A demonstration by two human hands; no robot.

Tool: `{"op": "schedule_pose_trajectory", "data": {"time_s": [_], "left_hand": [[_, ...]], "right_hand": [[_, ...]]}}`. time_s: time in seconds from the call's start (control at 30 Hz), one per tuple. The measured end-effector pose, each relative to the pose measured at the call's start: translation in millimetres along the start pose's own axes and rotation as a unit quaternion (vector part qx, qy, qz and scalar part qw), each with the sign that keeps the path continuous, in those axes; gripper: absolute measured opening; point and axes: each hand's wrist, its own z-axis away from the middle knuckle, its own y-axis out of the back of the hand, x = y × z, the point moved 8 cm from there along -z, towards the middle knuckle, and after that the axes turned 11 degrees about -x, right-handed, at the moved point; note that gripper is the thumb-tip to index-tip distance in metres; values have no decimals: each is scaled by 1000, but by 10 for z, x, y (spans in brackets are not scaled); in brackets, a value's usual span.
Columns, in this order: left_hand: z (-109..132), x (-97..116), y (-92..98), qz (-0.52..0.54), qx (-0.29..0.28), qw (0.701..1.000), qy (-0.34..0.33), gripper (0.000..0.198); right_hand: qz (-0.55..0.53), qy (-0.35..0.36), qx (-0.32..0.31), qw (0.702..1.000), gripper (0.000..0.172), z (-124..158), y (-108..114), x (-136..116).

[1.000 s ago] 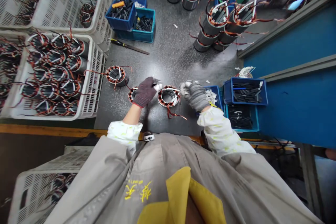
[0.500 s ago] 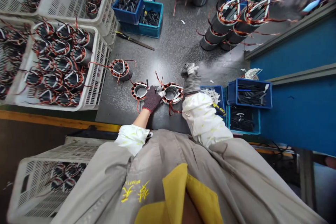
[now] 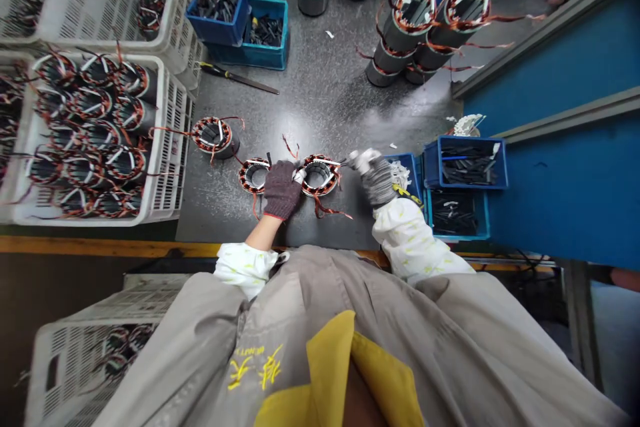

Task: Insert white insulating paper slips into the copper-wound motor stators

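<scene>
Head view: copper-wound stator (image 3: 319, 175) w/ white inserts.

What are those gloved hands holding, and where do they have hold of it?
The left hand rests on the left rim of the copper-wound stator on the table. The right hand sits beside its right edge; whether it grips anything cannot be told.

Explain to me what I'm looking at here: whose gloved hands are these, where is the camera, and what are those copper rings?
The camera sits on a worker's head, looking down. The dark-gloved left hand touches a round copper-wound metal ring on the speckled dark workbench. The grey-gloved right hand hovers beside that ring, near a blue plastic bin; what it grips is unclear. A second similar ring lies left. A white plastic crate holds more.
</scene>
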Motion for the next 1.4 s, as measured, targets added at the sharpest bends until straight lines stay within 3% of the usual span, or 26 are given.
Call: {"op": "schedule_pose_trajectory", "data": {"time_s": [0.1,0.17,0.27,0.4,0.63,0.8,0.87,0.93,1.03,1.07,1.17,1.27,1.4], "left_hand": [[-141,239,-99,-48,4,996,-75,34],[-304,270,-238,-41,-19,996,-72,32],[-500,204,-395,-14,-30,998,-56,29],[-553,82,-404,11,8,998,-63,25],[-558,26,-384,31,22,995,-88,21],[-645,18,-379,-5,-6,998,-60,25],[-614,54,-359,-39,-33,998,-30,29],[-468,146,-308,-80,-34,996,-1,33],[-85,436,-294,-138,-11,990,-11,43],[32,528,-358,-154,-31,987,-17,47],[218,617,-611,-190,-167,967,4,46],[95,498,-524,-169,-240,956,9,42],[-512,213,-36,19,-241,970,-36,48]], "right_hand": [[-103,-43,141,984,35,-213,314,275],[-174,-75,163,968,27,-444,275,426],[-216,-93,82,969,23,-849,-112,456],[-246,-104,3,964,23,-1130,-567,345],[-219,-103,-68,968,23,-1256,-764,125],[-215,-91,-118,965,26,-1343,-1236,-46],[-202,-91,-115,968,24,-1381,-1317,-80],[-187,-78,-65,977,19,-1399,-1155,-60],[-172,-96,45,979,13,-1277,-639,166],[-162,-140,102,971,12,-1165,-438,316],[-150,-167,155,962,15,-822,-92,566],[-142,-167,149,964,16,-467,10,675],[-115,-159,149,969,6,-179,59,762]]}}
